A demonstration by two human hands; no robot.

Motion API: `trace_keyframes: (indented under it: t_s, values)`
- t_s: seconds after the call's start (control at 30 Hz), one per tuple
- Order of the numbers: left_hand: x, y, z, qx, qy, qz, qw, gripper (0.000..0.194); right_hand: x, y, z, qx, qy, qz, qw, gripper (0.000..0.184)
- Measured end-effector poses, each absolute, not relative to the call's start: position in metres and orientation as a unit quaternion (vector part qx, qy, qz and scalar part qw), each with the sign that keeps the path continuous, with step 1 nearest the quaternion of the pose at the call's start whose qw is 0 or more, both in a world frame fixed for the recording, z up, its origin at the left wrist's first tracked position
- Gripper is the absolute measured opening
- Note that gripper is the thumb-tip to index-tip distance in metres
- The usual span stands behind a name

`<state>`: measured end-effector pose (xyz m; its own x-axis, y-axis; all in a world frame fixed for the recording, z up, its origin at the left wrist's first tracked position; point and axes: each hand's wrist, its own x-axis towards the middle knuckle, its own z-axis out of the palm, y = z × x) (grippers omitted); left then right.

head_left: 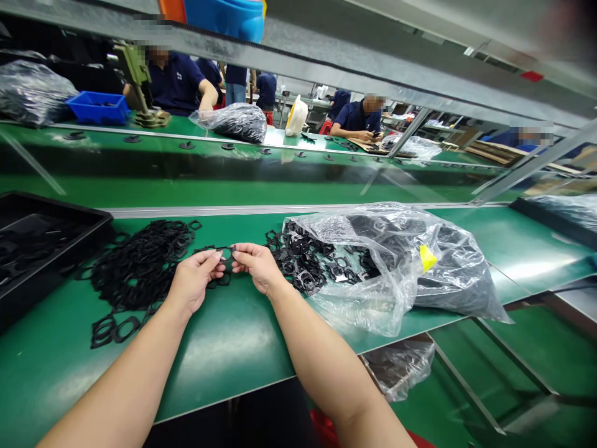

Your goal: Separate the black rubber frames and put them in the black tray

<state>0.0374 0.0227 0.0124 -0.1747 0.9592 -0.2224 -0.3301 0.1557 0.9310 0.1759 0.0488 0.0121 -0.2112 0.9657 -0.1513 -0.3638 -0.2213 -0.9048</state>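
Between my two hands is a small black plastic frame with a round hole [227,262], held above the green bench. My left hand [196,277] pinches its left edge with thumb and fingers. Its right edge is pinched in my right hand [257,264]. A heap of similar black ring frames [140,264] lies to the left of my hands. On the right, more black frames [301,261] spill from the mouth of a clear plastic bag [396,267] with a yellow label. A few frames lie just beneath my fingers, partly hidden.
A black tray [56,214] with dark parts stands at the far left. Beyond the bench runs a green conveyor belt [280,180]; spaced black parts line its far side. Co-workers in dark blue shirts [180,81] sit across. A metal shelf beam [326,68] crosses overhead.
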Motion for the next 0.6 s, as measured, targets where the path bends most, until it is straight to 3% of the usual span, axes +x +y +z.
trace_keyframes:
  t_s: [0.17, 0.43, 0.6]
  values:
    - [0.037, 0.024, 0.006, 0.341, 0.527, 0.565, 0.535, 0.051, 0.176, 0.052, 0.006, -0.41, -0.428, 0.652, 0.473, 0.035]
    - [0.036, 0.025, 0.003, 0.345, 0.55, 0.567, 0.506, 0.04, 0.175, 0.055, -0.003, -0.455, -0.523, 0.559, 0.454, 0.019]
    - [0.036, 0.026, 0.003, 0.334, 0.554, 0.608, 0.461, 0.04, 0.173, 0.056, -0.004, -0.44, -0.524, 0.552, 0.477, 0.021]
